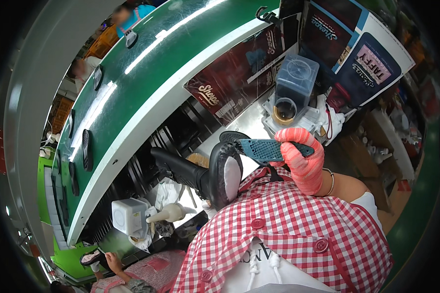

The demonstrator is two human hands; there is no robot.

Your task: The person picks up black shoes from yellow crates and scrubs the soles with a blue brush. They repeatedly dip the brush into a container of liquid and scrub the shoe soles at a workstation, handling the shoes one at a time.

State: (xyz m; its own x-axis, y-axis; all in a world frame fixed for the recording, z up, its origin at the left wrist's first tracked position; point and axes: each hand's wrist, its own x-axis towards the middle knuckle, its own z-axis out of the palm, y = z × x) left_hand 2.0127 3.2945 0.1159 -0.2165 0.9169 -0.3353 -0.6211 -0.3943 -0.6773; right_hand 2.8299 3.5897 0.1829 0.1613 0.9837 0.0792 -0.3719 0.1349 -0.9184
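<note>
In front of my apron a black boot (214,176) is tilted, its pale-centred bottom turned toward my right side and its shaft running off to the left. My right hand (302,158), in a pink-orange glove, grips the teal perforated handle of a brush (264,149). The dark bristle end of that brush meets the upper edge of the boot's bottom. Only a pale bit of what looks like my left hand (209,209) shows under the boot; its fingers are hidden. Behind the boot's upper end lies a dark sole (233,136).
A green conveyor belt (146,68) with several dark soles (87,149) curves past. A clear plastic container (298,73) and a cup (284,110) of dark liquid stand far right. A white container (128,216) and beige squeeze bottle (168,213) stand left. A co-worker's hand (113,262) is lower left.
</note>
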